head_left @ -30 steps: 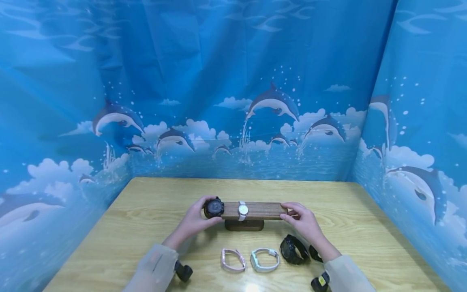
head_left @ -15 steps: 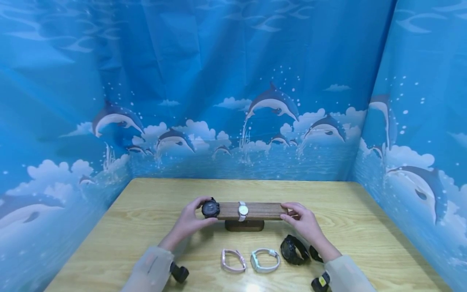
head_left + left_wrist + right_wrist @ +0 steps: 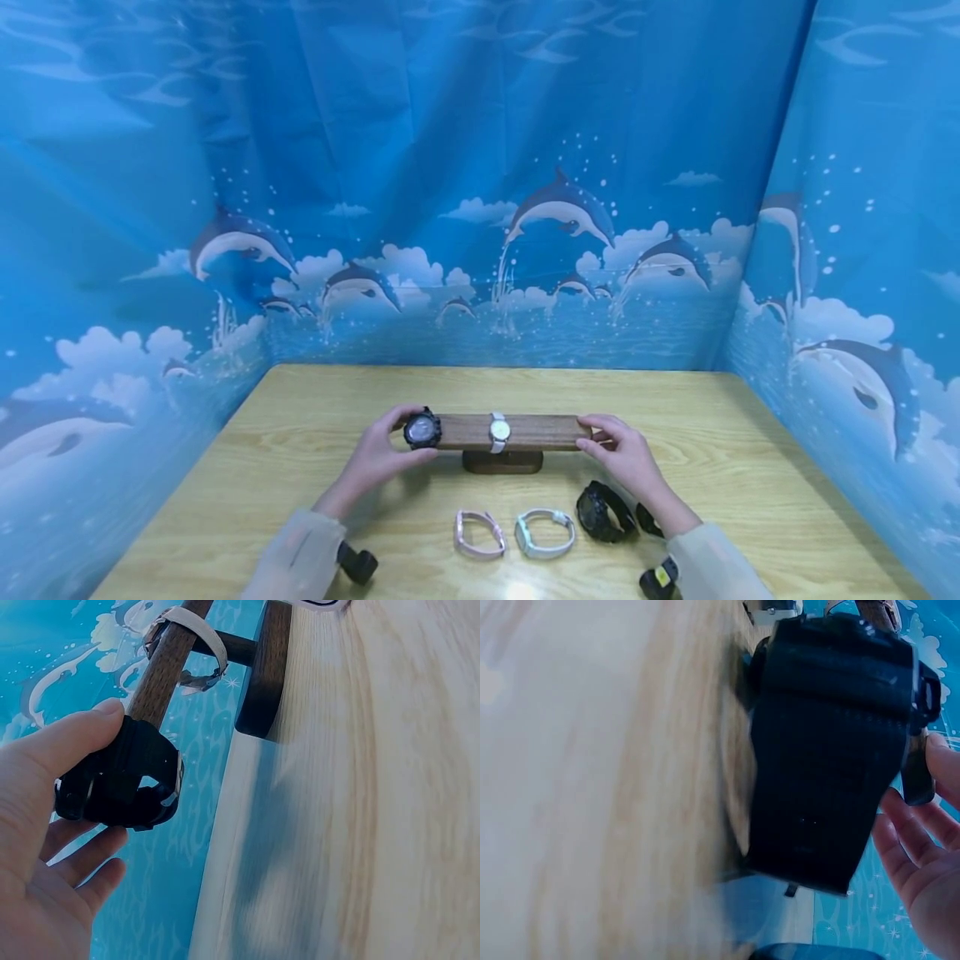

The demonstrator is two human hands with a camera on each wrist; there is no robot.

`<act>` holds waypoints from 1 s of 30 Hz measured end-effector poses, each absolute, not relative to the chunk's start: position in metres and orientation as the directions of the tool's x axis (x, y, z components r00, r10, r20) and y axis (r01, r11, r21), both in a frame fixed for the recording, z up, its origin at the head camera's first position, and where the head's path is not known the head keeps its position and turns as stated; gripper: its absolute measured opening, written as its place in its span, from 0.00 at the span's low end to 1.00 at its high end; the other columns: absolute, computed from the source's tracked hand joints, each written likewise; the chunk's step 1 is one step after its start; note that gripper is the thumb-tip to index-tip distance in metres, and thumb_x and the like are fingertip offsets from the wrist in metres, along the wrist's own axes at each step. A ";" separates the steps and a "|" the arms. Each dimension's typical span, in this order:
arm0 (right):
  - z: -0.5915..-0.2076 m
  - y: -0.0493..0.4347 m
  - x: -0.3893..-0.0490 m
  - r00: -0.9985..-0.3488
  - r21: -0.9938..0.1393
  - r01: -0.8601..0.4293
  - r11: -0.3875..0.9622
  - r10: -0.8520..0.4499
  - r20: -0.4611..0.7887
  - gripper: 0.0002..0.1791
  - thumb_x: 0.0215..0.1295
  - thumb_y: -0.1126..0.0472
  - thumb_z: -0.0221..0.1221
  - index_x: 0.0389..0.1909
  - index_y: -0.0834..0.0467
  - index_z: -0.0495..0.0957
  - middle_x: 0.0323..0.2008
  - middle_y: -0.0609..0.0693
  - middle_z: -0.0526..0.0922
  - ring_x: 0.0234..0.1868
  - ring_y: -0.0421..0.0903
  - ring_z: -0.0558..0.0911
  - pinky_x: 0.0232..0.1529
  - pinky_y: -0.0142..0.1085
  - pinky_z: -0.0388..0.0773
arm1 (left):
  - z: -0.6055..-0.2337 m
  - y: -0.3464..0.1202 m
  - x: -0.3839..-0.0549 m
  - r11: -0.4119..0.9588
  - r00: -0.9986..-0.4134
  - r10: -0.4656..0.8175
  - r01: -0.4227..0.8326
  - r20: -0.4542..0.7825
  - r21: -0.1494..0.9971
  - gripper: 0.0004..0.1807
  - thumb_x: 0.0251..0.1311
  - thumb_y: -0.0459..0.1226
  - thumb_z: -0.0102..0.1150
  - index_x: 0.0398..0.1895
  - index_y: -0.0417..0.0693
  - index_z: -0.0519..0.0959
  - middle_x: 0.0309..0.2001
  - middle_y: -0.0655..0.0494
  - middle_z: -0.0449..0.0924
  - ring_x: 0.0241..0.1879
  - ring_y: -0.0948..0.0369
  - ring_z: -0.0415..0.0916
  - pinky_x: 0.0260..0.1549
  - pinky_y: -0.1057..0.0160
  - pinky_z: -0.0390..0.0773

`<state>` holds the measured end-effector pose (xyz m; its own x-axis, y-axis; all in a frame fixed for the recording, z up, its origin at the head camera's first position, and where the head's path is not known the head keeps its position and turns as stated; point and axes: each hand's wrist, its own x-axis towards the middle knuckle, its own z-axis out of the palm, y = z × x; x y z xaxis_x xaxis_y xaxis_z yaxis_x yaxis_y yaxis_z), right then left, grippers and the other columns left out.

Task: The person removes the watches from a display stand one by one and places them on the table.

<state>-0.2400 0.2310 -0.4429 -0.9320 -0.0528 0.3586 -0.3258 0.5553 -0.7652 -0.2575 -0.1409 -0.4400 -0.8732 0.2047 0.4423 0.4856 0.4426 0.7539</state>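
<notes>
My left hand pinches a black sports watch at the left end of the wooden watch stand; whether its strap encircles the wood, I can't tell. My right hand grips the opposite end, probably to stop it tipping. I count one white-strapped watch on the stand; on the surface, one pink band, one mint band, one larger black watch and one half-hidden black item.
</notes>
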 end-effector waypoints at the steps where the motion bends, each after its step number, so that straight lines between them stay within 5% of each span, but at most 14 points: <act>1: -0.443 0.231 -0.240 -0.932 -0.764 -0.326 0.557 -0.053 0.360 0.18 0.55 0.61 0.65 0.48 0.59 0.79 0.47 0.55 0.79 0.38 0.47 0.80 0.38 0.31 0.80 | -0.440 -0.142 -0.257 0.447 -0.874 0.203 0.484 0.442 0.753 0.38 0.33 0.45 0.77 0.53 0.44 0.74 0.49 0.52 0.78 0.49 0.54 0.74 0.53 0.48 0.72; 30: -0.440 0.230 -0.238 -0.924 -0.742 -0.344 0.575 -0.068 0.376 0.19 0.56 0.61 0.65 0.49 0.60 0.79 0.48 0.56 0.79 0.38 0.48 0.80 0.39 0.32 0.80 | -0.445 -0.162 -0.238 0.422 -0.909 0.194 0.417 0.369 0.805 0.37 0.32 0.42 0.78 0.52 0.46 0.74 0.47 0.53 0.78 0.48 0.54 0.75 0.52 0.49 0.73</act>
<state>-0.2384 0.2302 -0.4402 -0.9242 -0.0682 0.3757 -0.3441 0.5753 -0.7420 -0.2378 -0.1617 -0.4453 -0.9090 0.1941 0.3688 0.4168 0.4219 0.8052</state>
